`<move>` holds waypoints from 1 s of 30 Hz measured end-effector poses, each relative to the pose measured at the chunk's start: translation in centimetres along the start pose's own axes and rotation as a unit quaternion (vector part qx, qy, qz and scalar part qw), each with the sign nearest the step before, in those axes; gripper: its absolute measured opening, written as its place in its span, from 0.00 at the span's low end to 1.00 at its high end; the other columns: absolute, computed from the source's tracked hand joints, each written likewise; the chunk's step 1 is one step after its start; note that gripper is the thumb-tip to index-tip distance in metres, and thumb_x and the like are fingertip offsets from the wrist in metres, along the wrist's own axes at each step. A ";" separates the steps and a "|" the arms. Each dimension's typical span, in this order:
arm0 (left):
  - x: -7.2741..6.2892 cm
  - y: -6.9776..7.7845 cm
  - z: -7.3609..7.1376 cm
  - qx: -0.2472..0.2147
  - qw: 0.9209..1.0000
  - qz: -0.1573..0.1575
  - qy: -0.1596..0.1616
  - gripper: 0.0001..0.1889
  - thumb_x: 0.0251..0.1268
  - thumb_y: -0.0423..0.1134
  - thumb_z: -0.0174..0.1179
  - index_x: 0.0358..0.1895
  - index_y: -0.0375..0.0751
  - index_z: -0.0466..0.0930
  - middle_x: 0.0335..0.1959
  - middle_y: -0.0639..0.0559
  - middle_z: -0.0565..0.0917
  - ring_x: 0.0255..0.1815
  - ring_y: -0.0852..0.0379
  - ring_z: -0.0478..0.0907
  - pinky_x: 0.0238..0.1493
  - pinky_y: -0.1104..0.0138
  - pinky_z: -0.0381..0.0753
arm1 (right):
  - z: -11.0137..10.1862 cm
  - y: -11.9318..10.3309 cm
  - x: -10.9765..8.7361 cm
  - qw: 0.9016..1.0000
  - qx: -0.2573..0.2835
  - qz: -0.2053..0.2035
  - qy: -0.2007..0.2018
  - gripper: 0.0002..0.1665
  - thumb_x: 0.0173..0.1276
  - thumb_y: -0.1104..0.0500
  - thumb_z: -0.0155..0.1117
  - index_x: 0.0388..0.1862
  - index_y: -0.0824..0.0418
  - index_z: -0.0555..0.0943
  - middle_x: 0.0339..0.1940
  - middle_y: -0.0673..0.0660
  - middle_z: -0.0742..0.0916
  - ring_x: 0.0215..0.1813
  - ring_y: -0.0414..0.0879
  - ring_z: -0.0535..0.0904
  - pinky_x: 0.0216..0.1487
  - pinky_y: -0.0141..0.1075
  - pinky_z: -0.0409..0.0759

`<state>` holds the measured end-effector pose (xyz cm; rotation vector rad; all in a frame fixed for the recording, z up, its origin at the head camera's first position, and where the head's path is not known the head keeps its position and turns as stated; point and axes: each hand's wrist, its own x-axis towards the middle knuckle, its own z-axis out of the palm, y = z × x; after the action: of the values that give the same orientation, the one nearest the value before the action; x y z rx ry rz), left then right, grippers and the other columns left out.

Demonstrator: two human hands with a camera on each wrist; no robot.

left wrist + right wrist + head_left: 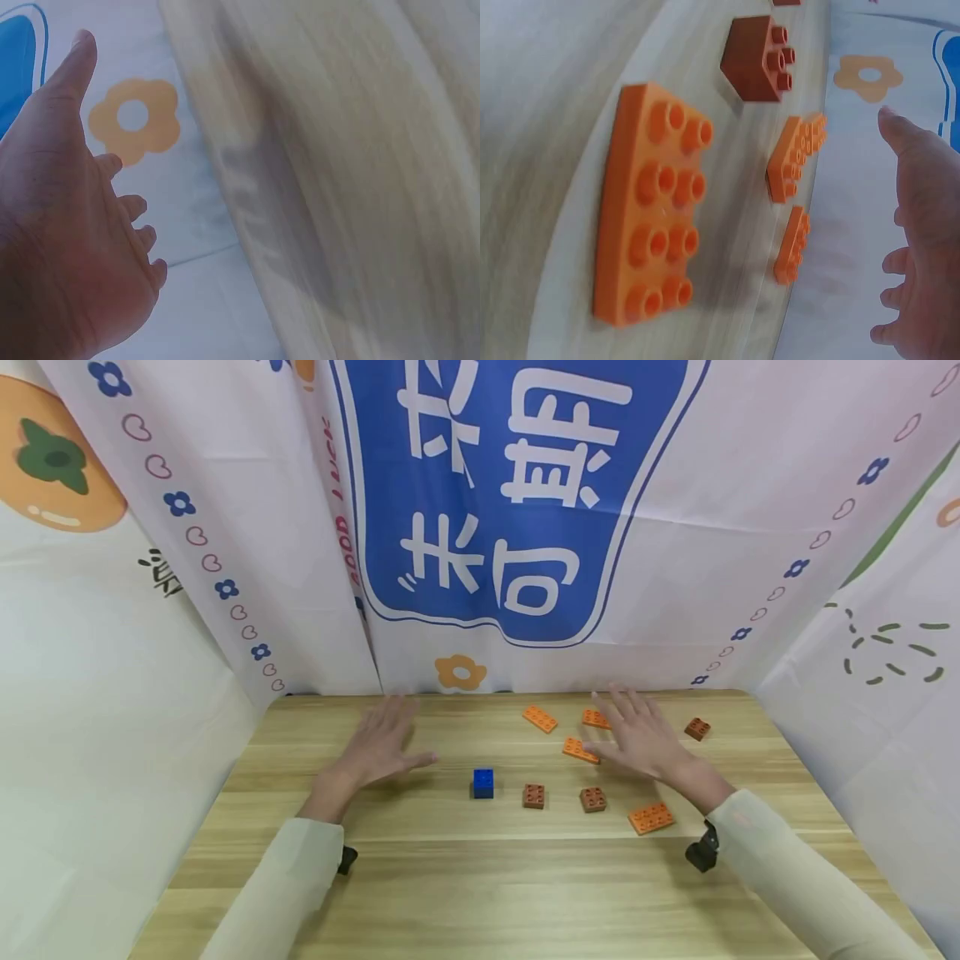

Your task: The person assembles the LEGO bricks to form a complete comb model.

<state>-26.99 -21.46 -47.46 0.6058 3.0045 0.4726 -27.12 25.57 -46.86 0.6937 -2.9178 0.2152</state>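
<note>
My left hand is held over the left part of the table, fingers spread, with nothing in it. On the right, my right hand hovers with spread fingers above the orange bricks, partly covering one orange brick. Just by its thumb lies another orange brick. A blue brick sits between the two hands, closer to the left thumb. Two brown bricks are in a row to its right. Nearest the right wrist is a larger-looking orange brick, studs up.
One more orange brick lies near the back edge, and a brown brick is at the far right. Behind the wooden table hangs a printed white cloth. Dark wrist devices are worn at both cuffs.
</note>
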 end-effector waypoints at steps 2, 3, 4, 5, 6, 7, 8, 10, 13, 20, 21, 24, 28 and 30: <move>0.0 0.3 0.3 -0.001 1.000 0.004 -0.006 0.57 0.69 0.72 0.60 0.87 0.40 0.44 0.88 0.35 0.37 0.87 0.32 0.34 0.81 0.34 0.36 | 0.1 -0.4 -0.1 1.000 0.001 -0.009 0.006 0.56 0.74 0.27 0.59 0.86 0.59 0.58 0.87 0.69 0.55 0.85 0.72 0.50 0.79 0.72 0.49; 0.0 0.4 0.5 0.000 1.000 0.006 -0.009 0.57 0.69 0.73 0.59 0.87 0.41 0.44 0.88 0.35 0.37 0.87 0.32 0.34 0.82 0.34 0.35 | 0.2 -0.6 -0.1 1.000 0.001 -0.014 0.007 0.56 0.74 0.27 0.59 0.86 0.60 0.58 0.87 0.69 0.56 0.85 0.72 0.50 0.78 0.72 0.50; 0.0 0.6 0.6 0.000 1.000 0.008 -0.011 0.58 0.68 0.74 0.59 0.87 0.41 0.44 0.88 0.35 0.37 0.87 0.32 0.34 0.82 0.35 0.35 | 0.3 -0.8 -0.1 1.000 -0.001 -0.018 0.007 0.56 0.74 0.27 0.59 0.86 0.59 0.58 0.87 0.69 0.56 0.85 0.72 0.50 0.78 0.72 0.50; -0.1 0.7 0.8 -0.002 1.000 0.011 -0.011 0.58 0.68 0.74 0.59 0.87 0.42 0.45 0.88 0.35 0.38 0.87 0.32 0.35 0.82 0.35 0.35 | 0.3 -0.9 -0.1 1.000 -0.001 -0.020 0.007 0.57 0.73 0.27 0.60 0.86 0.60 0.58 0.87 0.69 0.56 0.85 0.72 0.51 0.78 0.72 0.50; -0.1 0.9 0.9 -0.002 1.000 0.015 -0.011 0.58 0.68 0.75 0.59 0.87 0.42 0.46 0.88 0.34 0.39 0.87 0.31 0.36 0.82 0.35 0.36 | 0.3 -1.1 -0.1 1.000 -0.001 -0.022 0.006 0.57 0.73 0.27 0.60 0.86 0.60 0.58 0.87 0.69 0.56 0.85 0.72 0.51 0.78 0.72 0.51; -0.1 1.1 1.1 0.000 1.000 0.019 -0.010 0.58 0.67 0.75 0.58 0.87 0.41 0.47 0.87 0.34 0.40 0.87 0.31 0.37 0.82 0.35 0.37 | 0.4 -1.3 -0.1 1.000 -0.001 -0.024 0.003 0.57 0.73 0.27 0.61 0.87 0.60 0.57 0.87 0.69 0.56 0.85 0.72 0.50 0.78 0.72 0.51; -0.1 1.3 1.2 -0.001 1.000 0.023 -0.009 0.58 0.67 0.75 0.58 0.87 0.41 0.48 0.87 0.33 0.40 0.87 0.30 0.37 0.82 0.35 0.38 | 0.4 -1.5 -0.2 1.000 -0.002 -0.025 0.000 0.57 0.74 0.28 0.61 0.87 0.60 0.56 0.87 0.70 0.56 0.85 0.72 0.51 0.78 0.72 0.51; -0.2 1.6 1.4 0.004 1.000 0.026 -0.010 0.58 0.67 0.76 0.58 0.87 0.41 0.48 0.87 0.34 0.41 0.87 0.31 0.38 0.82 0.36 0.40 | 0.4 -1.9 -0.2 1.000 -0.001 -0.027 -0.004 0.57 0.74 0.29 0.62 0.87 0.60 0.56 0.86 0.70 0.56 0.85 0.72 0.50 0.78 0.72 0.51; -0.3 2.2 1.8 0.010 0.999 0.030 -0.014 0.58 0.66 0.78 0.57 0.87 0.42 0.49 0.88 0.36 0.41 0.88 0.33 0.37 0.83 0.37 0.41 | 0.5 -2.5 -0.3 0.999 0.004 -0.034 -0.010 0.56 0.74 0.29 0.63 0.86 0.60 0.58 0.86 0.70 0.57 0.85 0.73 0.51 0.78 0.72 0.52; -0.3 3.9 2.3 0.002 0.998 0.051 -0.030 0.60 0.64 0.79 0.58 0.87 0.43 0.47 0.88 0.39 0.40 0.88 0.36 0.36 0.84 0.40 0.41 | 0.8 -4.1 -0.6 0.998 0.011 -0.050 -0.029 0.57 0.75 0.27 0.58 0.87 0.59 0.55 0.87 0.69 0.56 0.86 0.70 0.48 0.80 0.69 0.51; -0.2 4.1 2.4 0.002 0.998 0.053 -0.033 0.60 0.64 0.79 0.58 0.87 0.43 0.47 0.88 0.39 0.40 0.88 0.37 0.36 0.84 0.40 0.41 | 0.9 -4.3 -0.7 0.998 0.012 -0.053 -0.032 0.57 0.76 0.27 0.57 0.88 0.59 0.55 0.87 0.69 0.56 0.86 0.70 0.48 0.81 0.68 0.50; -0.2 4.6 2.7 -0.010 0.997 0.063 -0.041 0.62 0.62 0.78 0.61 0.87 0.41 0.47 0.88 0.40 0.39 0.88 0.37 0.36 0.84 0.41 0.40 | 1.1 -4.8 -0.9 0.997 0.019 -0.059 -0.038 0.57 0.76 0.26 0.55 0.88 0.58 0.53 0.87 0.67 0.56 0.87 0.68 0.48 0.82 0.66 0.50; -0.3 5.2 2.9 -0.045 0.995 0.077 -0.048 0.61 0.61 0.74 0.66 0.86 0.40 0.50 0.88 0.39 0.42 0.88 0.36 0.39 0.84 0.40 0.41 | 1.3 -5.5 -0.9 0.996 0.027 -0.073 -0.040 0.56 0.77 0.26 0.54 0.88 0.57 0.52 0.87 0.66 0.57 0.87 0.66 0.50 0.82 0.64 0.53; -0.4 5.5 3.1 -0.057 0.994 0.084 -0.051 0.60 0.61 0.72 0.68 0.86 0.40 0.51 0.88 0.37 0.44 0.88 0.35 0.41 0.84 0.40 0.42 | 1.5 -6.0 -0.9 0.995 0.031 -0.086 -0.035 0.56 0.77 0.26 0.55 0.88 0.58 0.54 0.87 0.66 0.58 0.86 0.67 0.52 0.81 0.64 0.55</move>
<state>-24.30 -15.92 -48.77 0.8505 2.8202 0.5959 -23.73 20.42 -47.80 0.9761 -2.9056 0.2678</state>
